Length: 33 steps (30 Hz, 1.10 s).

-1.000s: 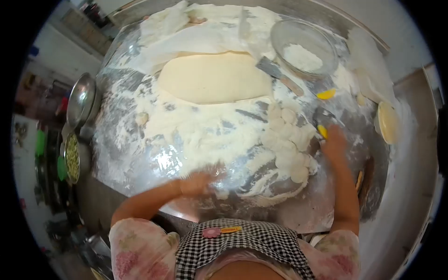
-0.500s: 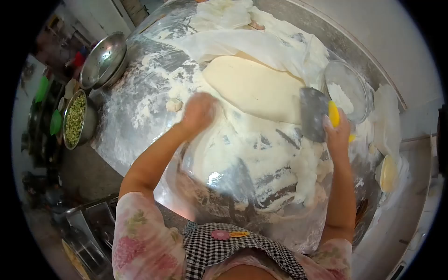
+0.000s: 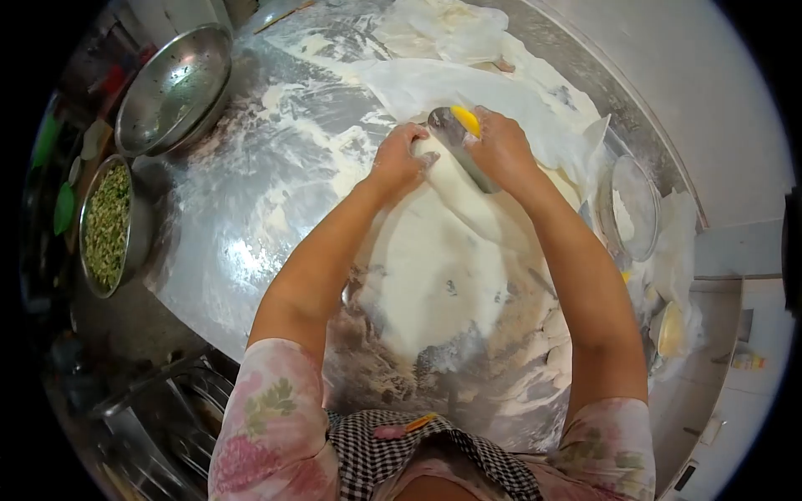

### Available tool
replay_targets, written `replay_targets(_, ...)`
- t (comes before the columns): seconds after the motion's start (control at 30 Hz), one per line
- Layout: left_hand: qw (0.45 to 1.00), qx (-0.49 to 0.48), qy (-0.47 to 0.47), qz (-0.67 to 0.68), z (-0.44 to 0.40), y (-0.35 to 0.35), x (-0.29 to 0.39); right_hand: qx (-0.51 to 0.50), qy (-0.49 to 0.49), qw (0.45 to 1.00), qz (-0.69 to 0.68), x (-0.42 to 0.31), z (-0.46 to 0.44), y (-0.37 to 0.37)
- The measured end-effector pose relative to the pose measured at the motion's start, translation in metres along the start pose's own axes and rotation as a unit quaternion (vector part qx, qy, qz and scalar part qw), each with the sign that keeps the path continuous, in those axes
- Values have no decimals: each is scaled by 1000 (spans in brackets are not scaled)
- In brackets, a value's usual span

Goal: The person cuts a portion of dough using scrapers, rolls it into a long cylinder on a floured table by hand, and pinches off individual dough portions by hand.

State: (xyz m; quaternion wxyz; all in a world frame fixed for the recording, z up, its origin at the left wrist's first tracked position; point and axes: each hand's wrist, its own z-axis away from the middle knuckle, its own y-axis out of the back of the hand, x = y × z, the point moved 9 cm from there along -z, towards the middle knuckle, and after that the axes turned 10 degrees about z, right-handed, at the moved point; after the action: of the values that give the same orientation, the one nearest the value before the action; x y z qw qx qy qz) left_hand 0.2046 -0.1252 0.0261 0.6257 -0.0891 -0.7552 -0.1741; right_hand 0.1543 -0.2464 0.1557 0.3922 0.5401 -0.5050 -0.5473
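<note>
A slab of pale dough lies on the floured metal table, its near side raised in a thick fold. My left hand is closed on the dough's far left end, fingers and thumb curled around it. In my right hand is a dough scraper with a yellow handle. Its grey metal blade stands tilted against the dough's far side, close to my left fingers. Loose flour coats the table on the near side of the dough.
A translucent plastic sheet lies just beyond the dough. Steel bowls stand at the left, one holding chopped green filling. At the right are a round clear lid or dish with flour and a small yellowish bowl.
My right hand has swung the scraper leftward and away from me to the dough's far side. My left hand has moved onto the dough, whose flat slab now shows a raised fold.
</note>
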Motion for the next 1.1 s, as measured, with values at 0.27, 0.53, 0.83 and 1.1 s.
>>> replay_targets(0.27,997,-54,3,-63,-7,5,-2,-43,8,999,29,-1,-29,-43)
replay_targets(0.53,992,-95,33,-78,-21,-2,-20,-79,-42,996,28,-12,-31,-66)
replay_targets(0.83,972,-193,128,-51,127,51,32,125,12,991,-35,-3,-2,-13)
replay_targets(1.1,938,-254,-49,-229,104,1,50,-137,14,987,82,17,62,11)
